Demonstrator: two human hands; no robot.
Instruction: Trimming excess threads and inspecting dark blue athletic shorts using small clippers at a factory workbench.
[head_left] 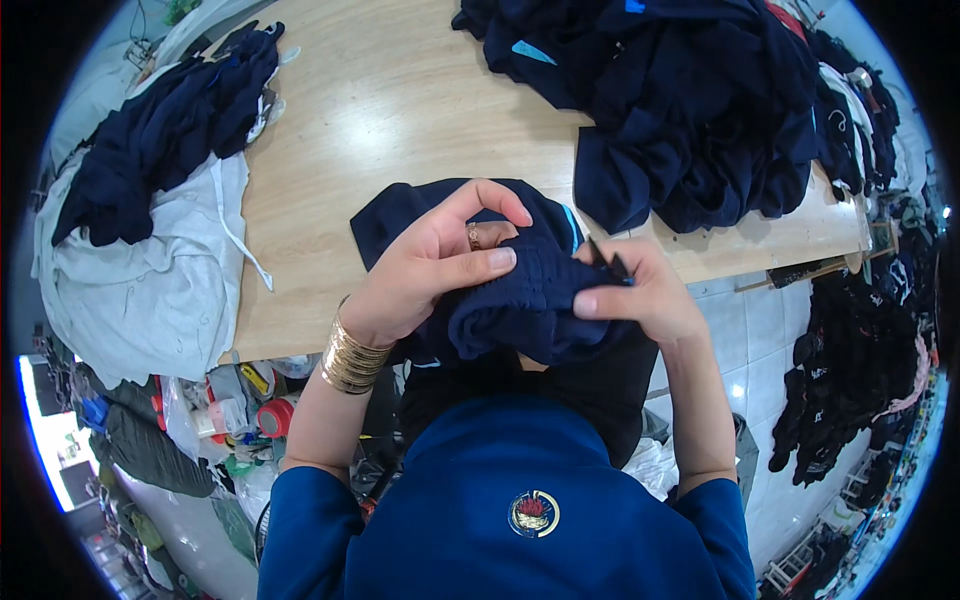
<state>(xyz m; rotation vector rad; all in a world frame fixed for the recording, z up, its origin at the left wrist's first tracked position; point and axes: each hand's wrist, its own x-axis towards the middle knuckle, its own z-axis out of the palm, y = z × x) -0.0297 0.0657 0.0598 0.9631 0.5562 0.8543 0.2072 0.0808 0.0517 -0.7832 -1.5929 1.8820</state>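
A navy garment [540, 305] with a gathered, elastic-looking band is held up at the table's near edge, in front of my body. My left hand [425, 255] pinches the gathered band, thumb on top and index finger raised and bent. On the other side, my right hand [655, 295] is closed at the garment's edge, its thumb pressing near the cloth. Black pointed blades, apparently thread snips [612, 265], stick out of the right hand's fingers; their handles are hidden. Part of the garment lies on the table beyond my hands, with a light blue strip [573, 228] along it.
A large heap of navy garments [700, 110] covers the table's far right. At left, more navy clothing [170, 130] rests on pale grey cloth [140, 280]. Below the wooden table [340, 90] are bags and a red-lidded container [275, 418]. Dark clothes [850, 370] pile up at right.
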